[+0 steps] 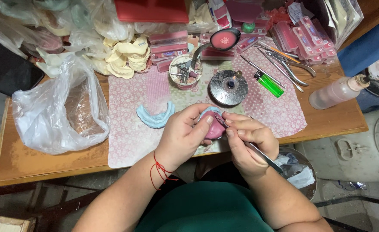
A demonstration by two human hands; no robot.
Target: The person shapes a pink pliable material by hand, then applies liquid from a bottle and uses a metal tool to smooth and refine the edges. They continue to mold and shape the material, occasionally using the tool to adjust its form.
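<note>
While left hand (pixel 181 136) fingers cup the pink wax piece (pixel 214 127), right hand (pixel 247 141) fingers pinch a metal tool (pixel 258 151) w/ tip touching it.

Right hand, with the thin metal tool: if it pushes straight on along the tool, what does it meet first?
The right hand would probably first meet the pink wax dental piece held in the left hand; the tool tip looks already at it.

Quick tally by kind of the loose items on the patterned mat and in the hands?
Pink wax model in left hand: 1
Metal tool in right hand: 1
Blue mould: 1
Green lighter: 1
Round metal burner: 1
Total: 5
</note>
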